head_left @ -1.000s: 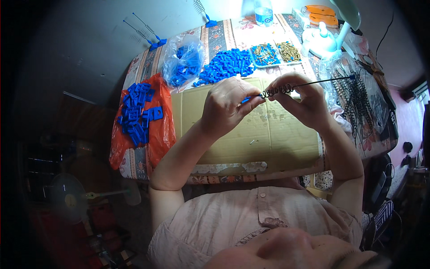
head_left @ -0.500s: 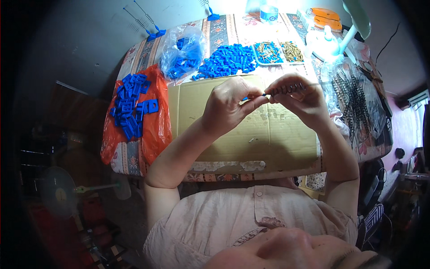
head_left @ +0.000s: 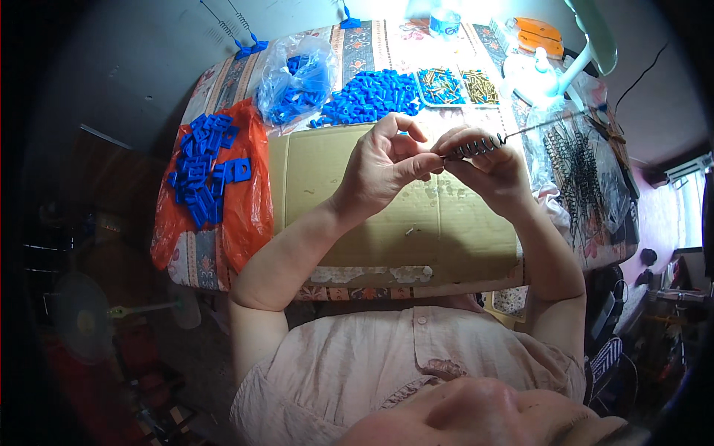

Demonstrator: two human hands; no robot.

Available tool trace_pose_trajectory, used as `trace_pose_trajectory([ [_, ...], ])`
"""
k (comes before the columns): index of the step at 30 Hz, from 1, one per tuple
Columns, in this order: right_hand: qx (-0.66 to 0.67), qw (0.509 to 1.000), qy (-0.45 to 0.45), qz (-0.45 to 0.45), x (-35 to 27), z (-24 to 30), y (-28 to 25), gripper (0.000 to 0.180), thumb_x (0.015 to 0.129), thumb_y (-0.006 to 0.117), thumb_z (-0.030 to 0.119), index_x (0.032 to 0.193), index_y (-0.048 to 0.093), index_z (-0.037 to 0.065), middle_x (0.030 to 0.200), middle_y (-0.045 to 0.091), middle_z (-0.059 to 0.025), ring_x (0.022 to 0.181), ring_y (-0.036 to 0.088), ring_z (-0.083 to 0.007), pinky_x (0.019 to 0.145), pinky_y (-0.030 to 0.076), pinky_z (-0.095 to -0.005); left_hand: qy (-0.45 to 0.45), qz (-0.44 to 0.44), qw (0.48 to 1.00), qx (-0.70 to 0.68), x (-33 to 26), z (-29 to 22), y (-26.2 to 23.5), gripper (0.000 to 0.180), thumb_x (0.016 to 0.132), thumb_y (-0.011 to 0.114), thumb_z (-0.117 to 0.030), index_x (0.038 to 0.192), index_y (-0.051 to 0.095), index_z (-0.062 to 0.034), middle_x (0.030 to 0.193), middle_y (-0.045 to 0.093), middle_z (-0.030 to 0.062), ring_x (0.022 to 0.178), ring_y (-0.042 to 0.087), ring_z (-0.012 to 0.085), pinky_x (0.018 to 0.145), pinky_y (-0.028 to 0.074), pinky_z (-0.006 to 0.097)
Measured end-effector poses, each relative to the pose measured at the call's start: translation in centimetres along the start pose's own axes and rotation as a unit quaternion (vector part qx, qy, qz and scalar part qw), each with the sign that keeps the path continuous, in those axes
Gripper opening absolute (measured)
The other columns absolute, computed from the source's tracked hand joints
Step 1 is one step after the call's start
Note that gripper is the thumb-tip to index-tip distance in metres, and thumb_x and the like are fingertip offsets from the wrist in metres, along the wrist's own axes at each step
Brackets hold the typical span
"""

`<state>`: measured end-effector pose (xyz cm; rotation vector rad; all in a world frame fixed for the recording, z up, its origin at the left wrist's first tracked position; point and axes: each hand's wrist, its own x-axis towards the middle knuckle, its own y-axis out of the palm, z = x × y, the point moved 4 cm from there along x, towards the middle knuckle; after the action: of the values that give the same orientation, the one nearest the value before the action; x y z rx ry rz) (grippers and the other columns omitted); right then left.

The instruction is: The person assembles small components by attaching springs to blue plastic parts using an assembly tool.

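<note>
My right hand (head_left: 494, 171) is closed around a dark coiled wire spring (head_left: 476, 148), pinching it between thumb and fingers. A straight wire tail runs from the spring up to the right. Against the spring's left end, my left hand (head_left: 379, 163) has its fingers curled and the thumb tip pressed in. Whatever lies between those left fingertips is hidden. Both hands are held above a flat sheet of cardboard (head_left: 335, 238). Beyond them lies a heap of small blue plastic caps (head_left: 372, 98), beside a clear tray (head_left: 461, 105) of blue-tipped and brass-coloured pins.
Blue plastic clips (head_left: 199, 167) lie on an orange plastic bag (head_left: 249, 215) at left. A clear bag (head_left: 294, 85) holds more blue parts. Several dark spring wires (head_left: 580, 175) are bundled at right. A lamp (head_left: 587, 63) stands at the back right, near an orange case (head_left: 537, 35).
My left fingers have curled and loosened slightly at the spring's end, and the blue bit between the fingertips no longer shows. The spring has turned, showing its straight tail. The whole view shifted slightly.
</note>
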<state>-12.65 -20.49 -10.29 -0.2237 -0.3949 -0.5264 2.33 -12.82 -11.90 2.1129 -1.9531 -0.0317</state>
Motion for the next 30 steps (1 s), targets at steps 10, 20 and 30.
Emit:
trace_pose_trajectory([
  [10, -0.037, 0.997, -0.017, -0.064, 0.6, 0.0, 1.0, 0.019, 0.085, 0.067, -0.006, 0.101, 0.061, 0.002, 0.092, 0.066, -0.0051, 0.087, 0.065, -0.0131, 0.075, 0.053, -0.0266, -0.019, 0.009, 0.998, -0.053, 0.0, 0.1, -0.7, 0.031, 0.088, 0.071, -0.021, 0.102, 0.051, -0.0026, 0.083, 0.07, 0.0115, 0.075, 0.066, 0.0132, 0.07, 0.054, 0.026],
  [20, -0.102, 0.991, 0.04, -0.073, 2.6, 0.0, -0.1, 0.014, 0.085, 0.068, -0.004, 0.096, 0.062, 0.002, 0.09, 0.066, -0.0034, 0.085, 0.063, -0.0103, 0.076, 0.051, -0.0265, 0.105, -0.095, 0.98, 0.137, 0.9, -0.5, -5.3, 0.016, 0.1, 0.052, -0.018, 0.101, 0.058, -0.0035, 0.09, 0.065, 0.0051, 0.08, 0.059, 0.0067, 0.07, 0.048, 0.023],
  [30, -0.259, 0.961, -0.059, -0.076, 5.4, -1.4, -0.2, 0.014, 0.083, 0.07, 0.003, 0.095, 0.065, 0.003, 0.079, 0.065, -0.0034, 0.068, 0.06, -0.0097, 0.062, 0.049, -0.0259, 0.077, -0.088, 0.874, 0.472, 1.0, 2.3, -6.2, 0.03, 0.081, 0.067, -0.021, 0.102, 0.063, 0.0008, 0.101, 0.062, 0.014, 0.092, 0.061, 0.0248, 0.083, 0.05, 0.035],
])
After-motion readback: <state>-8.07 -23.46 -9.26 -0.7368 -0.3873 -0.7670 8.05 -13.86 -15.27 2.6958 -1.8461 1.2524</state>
